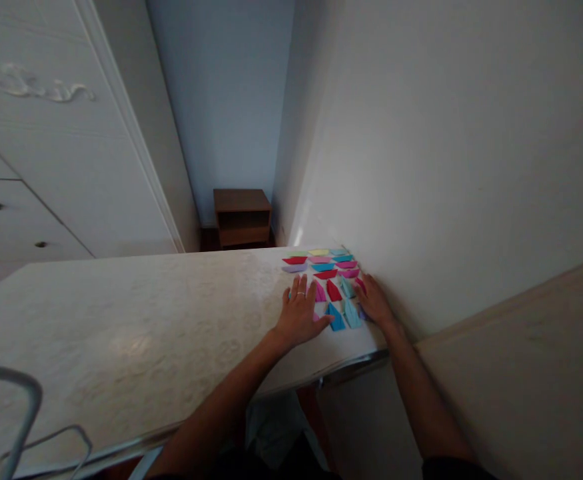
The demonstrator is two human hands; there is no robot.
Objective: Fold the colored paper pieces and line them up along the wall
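Note:
Rows of small folded paper pieces in several colours lie at the right end of the table, among them a red piece (pixel 333 291), a blue piece (pixel 336 317) and a pale aqua piece (pixel 352 313). My left hand (pixel 298 313) rests over the left side of the rows, fingers spread, a ring on one finger, partly covering pink pieces. At the right edge of the rows, my right hand (pixel 374 301) lies on or beside a magenta piece (pixel 360 285). Its fingers are partly hidden, and I cannot tell whether it grips anything. Farther back lie flatter boat-shaped pieces, including a red one (pixel 325 275).
The patterned table (pixel 171 320) meets a white wall (pixel 421 167) on the right. Grey metal tubing (pixel 26 383) rises at the lower left. Beyond the table are a brown nightstand (pixel 242 201) and white cabinets (pixel 71 153) on the left.

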